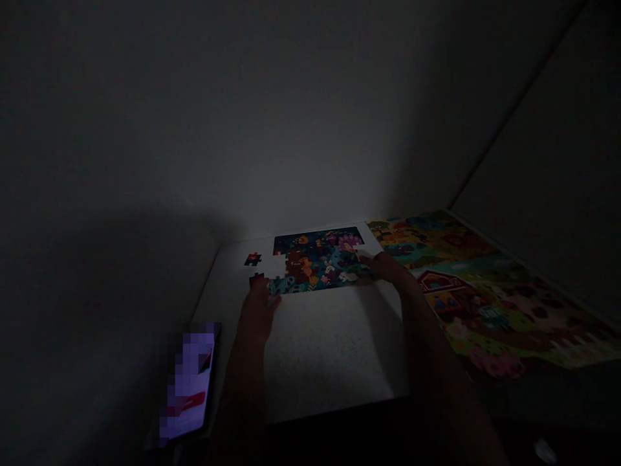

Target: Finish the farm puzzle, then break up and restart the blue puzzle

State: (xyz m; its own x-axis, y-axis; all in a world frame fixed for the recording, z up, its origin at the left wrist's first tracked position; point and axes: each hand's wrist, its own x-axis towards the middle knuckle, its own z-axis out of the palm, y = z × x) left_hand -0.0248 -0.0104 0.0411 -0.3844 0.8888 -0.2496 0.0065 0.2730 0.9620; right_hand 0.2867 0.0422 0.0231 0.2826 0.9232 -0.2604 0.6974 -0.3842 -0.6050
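resting at the near left corner of the jigsaw puzzle, the left hand lies flat, fingers together, beside a loose piece. the right hand touches the puzzle's right edge; its grip cannot be told. another loose piece lies farther left. bare white surface spreads near; a picture mat borders right.

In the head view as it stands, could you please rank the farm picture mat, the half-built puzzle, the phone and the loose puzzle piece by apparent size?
1. Farm picture mat, the largest.
2. Half-built puzzle.
3. Phone; it lies nearer the camera, so its rank against the puzzle is unsure.
4. Loose puzzle piece, the smallest.
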